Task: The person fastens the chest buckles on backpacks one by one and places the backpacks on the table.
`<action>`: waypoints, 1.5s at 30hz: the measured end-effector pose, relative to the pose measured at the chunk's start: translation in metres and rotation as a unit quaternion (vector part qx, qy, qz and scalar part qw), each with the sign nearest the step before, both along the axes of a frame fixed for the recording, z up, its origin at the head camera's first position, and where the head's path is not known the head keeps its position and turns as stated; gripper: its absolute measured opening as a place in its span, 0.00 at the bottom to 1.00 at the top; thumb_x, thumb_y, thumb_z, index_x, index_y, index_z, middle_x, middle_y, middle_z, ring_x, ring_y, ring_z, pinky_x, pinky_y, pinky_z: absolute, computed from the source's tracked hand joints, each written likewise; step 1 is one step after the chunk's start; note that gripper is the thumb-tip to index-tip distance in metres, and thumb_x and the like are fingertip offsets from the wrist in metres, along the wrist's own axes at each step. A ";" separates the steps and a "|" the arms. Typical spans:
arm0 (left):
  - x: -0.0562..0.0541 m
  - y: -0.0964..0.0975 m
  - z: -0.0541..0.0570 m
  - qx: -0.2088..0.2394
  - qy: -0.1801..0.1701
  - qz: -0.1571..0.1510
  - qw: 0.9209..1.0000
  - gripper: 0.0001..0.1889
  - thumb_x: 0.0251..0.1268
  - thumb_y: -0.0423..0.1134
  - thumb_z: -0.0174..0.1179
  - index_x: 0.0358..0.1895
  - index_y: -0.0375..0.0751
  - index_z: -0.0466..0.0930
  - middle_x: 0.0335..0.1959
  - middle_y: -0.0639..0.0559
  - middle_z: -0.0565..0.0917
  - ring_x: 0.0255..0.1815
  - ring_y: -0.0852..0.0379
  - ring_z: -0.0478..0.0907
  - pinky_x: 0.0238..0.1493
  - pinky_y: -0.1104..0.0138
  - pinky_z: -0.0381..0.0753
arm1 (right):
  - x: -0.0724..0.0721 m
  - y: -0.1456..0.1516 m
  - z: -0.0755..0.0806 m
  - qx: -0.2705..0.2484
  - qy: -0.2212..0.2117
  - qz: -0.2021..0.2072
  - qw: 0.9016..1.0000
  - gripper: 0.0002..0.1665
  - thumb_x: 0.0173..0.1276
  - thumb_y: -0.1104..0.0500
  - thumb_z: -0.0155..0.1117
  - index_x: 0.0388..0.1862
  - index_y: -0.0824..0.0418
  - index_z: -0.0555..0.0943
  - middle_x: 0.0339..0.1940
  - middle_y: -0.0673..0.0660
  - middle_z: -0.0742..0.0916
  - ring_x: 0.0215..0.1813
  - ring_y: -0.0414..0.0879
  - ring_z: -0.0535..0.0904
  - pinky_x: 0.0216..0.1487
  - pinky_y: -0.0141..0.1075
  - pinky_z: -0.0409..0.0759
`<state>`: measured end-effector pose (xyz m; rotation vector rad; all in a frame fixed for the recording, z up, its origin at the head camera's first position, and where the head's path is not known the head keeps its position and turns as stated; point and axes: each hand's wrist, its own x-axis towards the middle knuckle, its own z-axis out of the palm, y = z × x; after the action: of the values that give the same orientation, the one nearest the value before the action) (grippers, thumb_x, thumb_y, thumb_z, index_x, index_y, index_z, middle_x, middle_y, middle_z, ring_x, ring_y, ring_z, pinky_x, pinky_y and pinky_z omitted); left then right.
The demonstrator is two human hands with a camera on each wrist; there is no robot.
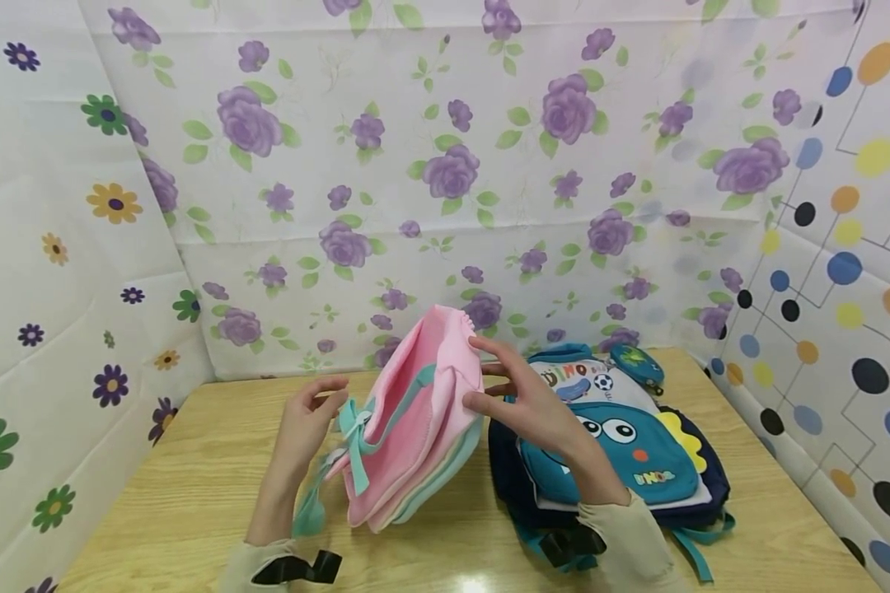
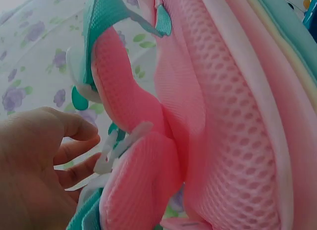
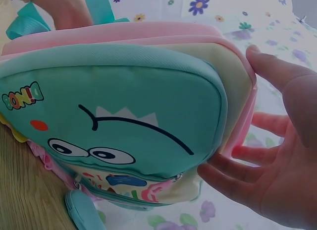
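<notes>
A pink backpack (image 1: 423, 412) stands tilted on the table, its padded back and straps turned left. In the right wrist view its mint front shows a dinosaur face (image 3: 124, 116). My right hand (image 1: 515, 399) spans the bag's upper right end, thumb on one edge and fingers on the other. My left hand (image 1: 304, 424) is beside the straps, its fingers loosely bent. In the left wrist view those fingertips are right at a white strap buckle (image 2: 105, 158), next to the pink padded strap (image 2: 143, 175) and teal webbing (image 2: 106, 14).
A second backpack (image 1: 623, 453), blue with a dinosaur face, lies on the right of the wooden table (image 1: 215, 461). A small teal pouch (image 1: 638, 362) is at its top. From the pink bag hangs a mint pouch (image 3: 84, 210). Flower-printed sheets (image 1: 386, 198) surround the table.
</notes>
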<state>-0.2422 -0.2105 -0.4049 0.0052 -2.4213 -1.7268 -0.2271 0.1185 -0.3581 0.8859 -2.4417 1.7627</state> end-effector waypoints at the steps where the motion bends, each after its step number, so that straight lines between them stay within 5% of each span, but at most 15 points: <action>1: -0.001 0.000 -0.003 -0.002 -0.004 0.000 1.000 0.18 0.74 0.45 0.57 0.60 0.41 0.79 0.60 0.47 0.79 0.47 0.61 0.77 0.50 0.70 0.76 | 0.000 0.000 0.000 0.001 -0.001 0.001 1.000 0.41 0.71 0.49 0.65 0.77 0.36 0.58 0.76 0.51 0.64 0.69 0.55 0.73 0.57 0.47 0.80; 12: 0.001 -0.008 -0.019 -0.035 -0.039 -0.028 0.998 0.21 0.75 0.48 0.55 0.63 0.41 0.75 0.65 0.44 0.76 0.58 0.48 0.75 0.56 0.59 0.75 | -0.002 0.008 0.002 0.030 0.002 -0.010 1.000 0.40 0.71 0.48 0.65 0.77 0.36 0.59 0.77 0.52 0.61 0.70 0.53 0.71 0.63 0.53 0.75; 17: 0.000 -0.014 -0.024 -0.074 -0.070 -0.042 0.994 0.24 0.75 0.52 0.54 0.65 0.41 0.74 0.64 0.42 0.77 0.59 0.46 0.75 0.51 0.62 0.77 | -0.004 0.015 -0.001 0.044 0.013 0.001 0.999 0.41 0.70 0.50 0.66 0.77 0.43 0.59 0.77 0.54 0.62 0.68 0.54 0.73 0.63 0.54 0.75; 23: -0.004 -0.018 -0.029 -0.098 -0.099 -0.065 0.988 0.26 0.74 0.56 0.54 0.65 0.44 0.75 0.64 0.44 0.75 0.60 0.48 0.74 0.55 0.63 0.73 | -0.008 0.020 -0.009 0.076 -0.022 0.004 0.997 0.40 0.67 0.48 0.69 0.75 0.40 0.63 0.72 0.53 0.68 0.64 0.53 0.75 0.54 0.44 0.82; 28: -0.005 -0.022 -0.030 -0.104 -0.102 -0.069 0.987 0.25 0.74 0.56 0.53 0.65 0.46 0.75 0.64 0.45 0.75 0.62 0.48 0.73 0.58 0.59 0.72 | -0.013 0.019 -0.016 0.096 -0.053 0.025 0.994 0.43 0.65 0.47 0.72 0.75 0.42 0.62 0.72 0.53 0.68 0.60 0.54 0.78 0.48 0.39 0.84; 45: -0.001 -0.034 -0.025 -0.116 -0.097 -0.063 0.987 0.26 0.74 0.53 0.54 0.67 0.41 0.72 0.65 0.42 0.74 0.60 0.47 0.76 0.52 0.64 0.76 | -0.026 0.014 -0.040 0.118 -0.072 0.076 0.987 0.49 0.62 0.52 0.74 0.78 0.53 0.59 0.70 0.60 0.69 0.54 0.53 0.83 0.48 0.37 0.84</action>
<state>-0.2427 -0.2440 -0.4303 -0.0115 -2.8088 -1.5458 -0.2536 0.1322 -0.3981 1.0223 -2.7913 1.6588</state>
